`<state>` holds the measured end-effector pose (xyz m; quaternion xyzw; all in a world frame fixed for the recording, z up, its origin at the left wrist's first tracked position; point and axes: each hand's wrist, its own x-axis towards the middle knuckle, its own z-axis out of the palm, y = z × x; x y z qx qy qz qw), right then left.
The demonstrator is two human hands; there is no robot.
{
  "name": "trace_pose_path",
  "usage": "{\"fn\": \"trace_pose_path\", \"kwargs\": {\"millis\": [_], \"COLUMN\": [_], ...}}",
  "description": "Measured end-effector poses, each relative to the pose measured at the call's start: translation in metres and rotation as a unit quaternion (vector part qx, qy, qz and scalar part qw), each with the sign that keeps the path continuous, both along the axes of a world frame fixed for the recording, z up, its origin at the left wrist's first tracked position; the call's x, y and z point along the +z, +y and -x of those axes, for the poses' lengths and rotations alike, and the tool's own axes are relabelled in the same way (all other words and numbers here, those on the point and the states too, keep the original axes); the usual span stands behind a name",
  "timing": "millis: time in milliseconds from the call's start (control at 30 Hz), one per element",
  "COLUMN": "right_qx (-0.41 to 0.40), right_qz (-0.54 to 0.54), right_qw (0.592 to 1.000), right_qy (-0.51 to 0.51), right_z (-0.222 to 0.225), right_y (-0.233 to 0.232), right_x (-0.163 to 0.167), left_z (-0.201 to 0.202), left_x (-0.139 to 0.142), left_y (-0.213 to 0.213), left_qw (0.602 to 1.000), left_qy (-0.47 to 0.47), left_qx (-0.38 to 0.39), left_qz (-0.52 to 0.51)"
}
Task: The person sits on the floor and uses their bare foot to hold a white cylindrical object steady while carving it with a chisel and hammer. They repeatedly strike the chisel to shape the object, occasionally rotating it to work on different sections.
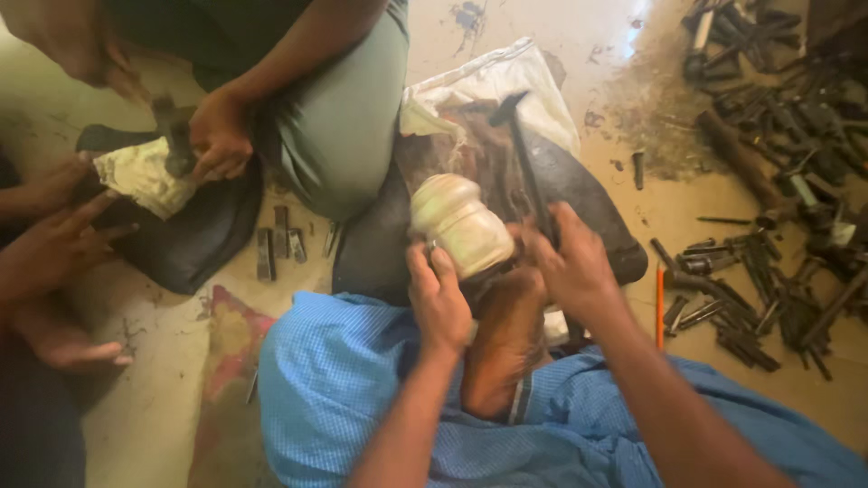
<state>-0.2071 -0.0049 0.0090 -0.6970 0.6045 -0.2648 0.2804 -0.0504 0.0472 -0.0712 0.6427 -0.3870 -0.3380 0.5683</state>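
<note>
a: what is the left hand doing?
b: gripping a smooth, rounded pale stone piece, braced against the foot.
a: the right hand?
b: clenching a slim dark hammer just beside it.

1. Heap of dark metal tools, spread over the floor at upper right.
2. Second scatter of dark rods and chisels, lower right, beside a thin orange stick.
3. White cloth sack, crumpled at the top of a black cushion.
4. Another black cushion at left, bearing a pale carved piece.
5. Co-worker's hand gripping a dark tool upon that piece.
6. Short metal bars, lying on the floor between the cushions.
7. Reddish mat, lower left.
</note>
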Motion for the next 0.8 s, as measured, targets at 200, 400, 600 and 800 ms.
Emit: {"fn": "trace_pose_path", "kwargs": {"millis": [200,400,600,800], "right_qx": [-0.214,-0.258,-0.219,-0.253], "right_qz": [-0.201,-0.257,-0.223,-0.228], "right_qw": [0.859,0.741,0.812,0.840], "right_qy": [-0.420,-0.564,-0.493,-0.422], "right_z": [-0.025,-0.060,-0.016,0.027], "right_y": [0.063,0.106,0.119,0.148], "right_x": [-0.002,0.014,0.045,0.028], "left_z": [-0.006,-0.008,-0.015,-0.016], "left_x": [0.024,0.039,0.038,0.030], "left_y": [-0.061,-0.101,-0.117,-0.124], "left_qw": [0.978,0.958,0.959,0.972], "left_qy": [-0.150,-0.043,0.066,-0.116], "left_qx": [-0.142,-0.279,-0.275,-0.191], "left_qz": [0.028,0.043,0.016,0.067]}}
